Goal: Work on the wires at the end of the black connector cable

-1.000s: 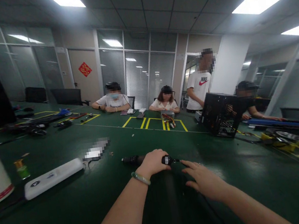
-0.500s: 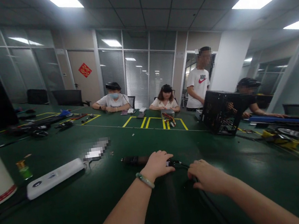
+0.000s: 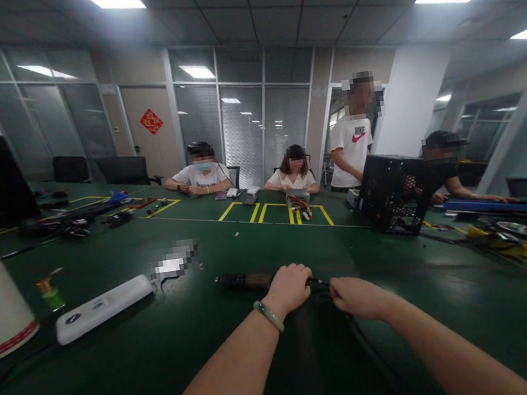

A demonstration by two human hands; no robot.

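1 view only, head-worn, so nothing is shared with a second camera. It looks forward and slightly down along the green bench from its near edge. Both forearms enter from the bottom of the frame; the left hand and right hand sit close, low centre. The far side of the bench, the seated people and the glass partitions lie well off. Wide lens, edges bent.

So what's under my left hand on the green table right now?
A dark rod-shaped tool lies under the left hand, its end sticking out leftward on the green table. The gripped part is covered. A black cable runs to the right hand.
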